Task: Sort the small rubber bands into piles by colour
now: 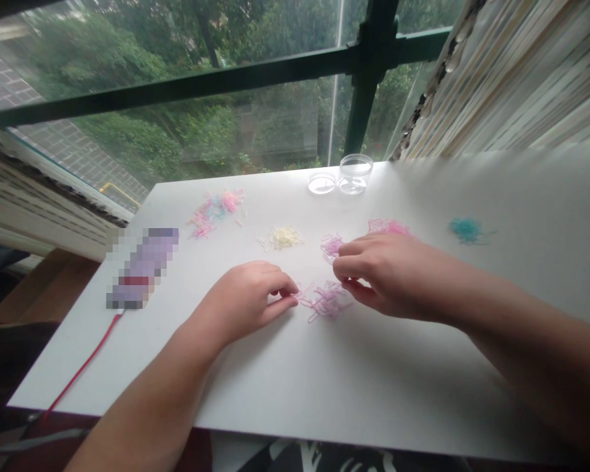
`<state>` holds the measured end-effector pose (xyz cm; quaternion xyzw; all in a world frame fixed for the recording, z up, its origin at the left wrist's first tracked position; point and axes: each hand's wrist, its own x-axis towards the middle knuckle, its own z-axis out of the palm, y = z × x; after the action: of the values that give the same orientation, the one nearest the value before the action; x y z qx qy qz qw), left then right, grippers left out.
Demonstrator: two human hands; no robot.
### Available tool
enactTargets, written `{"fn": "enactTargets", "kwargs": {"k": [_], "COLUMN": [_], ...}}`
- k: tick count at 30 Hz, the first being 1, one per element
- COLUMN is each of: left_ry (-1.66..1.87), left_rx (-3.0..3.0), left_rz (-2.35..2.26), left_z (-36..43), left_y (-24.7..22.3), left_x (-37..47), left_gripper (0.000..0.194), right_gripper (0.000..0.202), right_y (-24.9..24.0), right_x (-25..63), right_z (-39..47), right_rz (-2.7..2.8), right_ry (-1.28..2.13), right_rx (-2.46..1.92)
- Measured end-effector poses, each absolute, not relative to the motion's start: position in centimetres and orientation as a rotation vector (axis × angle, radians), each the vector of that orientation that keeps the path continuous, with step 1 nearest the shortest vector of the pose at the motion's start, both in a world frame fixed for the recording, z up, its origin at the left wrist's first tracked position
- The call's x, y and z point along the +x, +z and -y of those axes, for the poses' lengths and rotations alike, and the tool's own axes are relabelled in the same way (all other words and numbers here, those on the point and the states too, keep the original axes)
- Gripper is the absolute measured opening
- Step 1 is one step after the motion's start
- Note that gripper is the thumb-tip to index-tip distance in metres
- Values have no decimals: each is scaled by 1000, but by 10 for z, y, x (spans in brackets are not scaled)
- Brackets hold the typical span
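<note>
1. The heap of thin, pale pink-lilac, elastic-looking loops (328, 301) lies on the smooth white counter (275, 393) between the hands, its strands crossing loosely.
2. The left hand (248, 298) is at the heap's left edge, thumb and index tips nearly meeting beside a few stray strands. I cannot tell whether its fingers (289, 303) grasp one. Working from this edge seems sound: loose strands should lift more cleanly than buried ones.
3. The right hand (386, 269) hovers between that heap and the small violet-pink cluster of loops (331, 246), thumb and fingers curled together. Whether they are clenched on a loop or hold nothing is hidden. A low wrist should help avoid brushing either group.
4. A light pinch on one strand, drawn sideways, would probably free it better than pulling upward, which could drag tangled neighbours along.
5. The two nearest groups look close in hue, so each loop deserves a careful look. The bright pink pile (391, 227), partly behind the right hand, needs the same attention.
6. The pale yellow pile (286, 237) and teal pile (466, 229) stand well apart, so the sleeve-free forearms should pass without sweeping across them.
</note>
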<state>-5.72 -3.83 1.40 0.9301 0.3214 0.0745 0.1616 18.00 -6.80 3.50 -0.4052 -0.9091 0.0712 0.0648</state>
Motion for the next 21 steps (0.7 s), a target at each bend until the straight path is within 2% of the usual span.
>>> {"fn": "enactTargets", "kwargs": {"k": [7,21], "left_ry": [257,163], "left_rx": [2543,2694], "left_rz": [-970,-1074], "left_z": [40,49], "left_y": [14,-3], "left_x": [-56,-40], "left_gripper": [15,17], "right_gripper": [15,14], "right_y": [30,31], "right_x": [178,179], "right_z": [67,67], "right_rz": [2741,2752], "right_ry": [297,422], "right_rx": [-1262,-1387]}}
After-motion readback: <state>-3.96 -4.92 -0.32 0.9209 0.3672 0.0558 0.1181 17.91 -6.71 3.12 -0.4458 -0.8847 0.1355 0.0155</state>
